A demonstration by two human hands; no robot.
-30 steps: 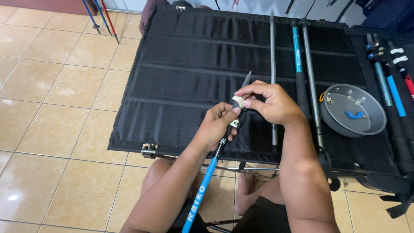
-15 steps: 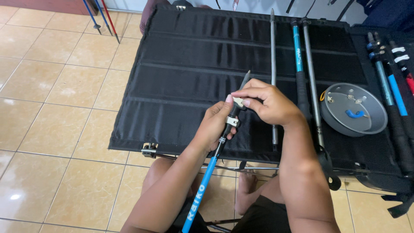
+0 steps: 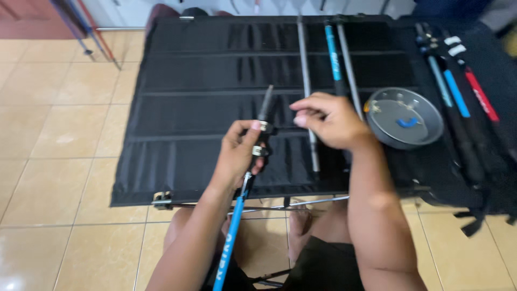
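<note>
1. hands: 2; left hand (image 3: 237, 153), right hand (image 3: 328, 121)
2. blue pole in hand (image 3: 231, 242): 1
3. pole sections on black folding table (image 3: 188, 108): 3; grey (image 3: 304, 70), blue (image 3: 333, 59), grey (image 3: 350, 70)
4. round metal dish (image 3: 404, 117): 1
5. poles at right edge (image 3: 458, 91): about 3; blurred

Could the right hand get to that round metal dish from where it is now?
Probably yes. The right hand hovers just left of the dish, with only two thin rods lying flat on the black table between them.

Blue-and-black trekking pole (image 3: 243, 205), tilted, over black folding table (image 3: 177, 108)
</note>
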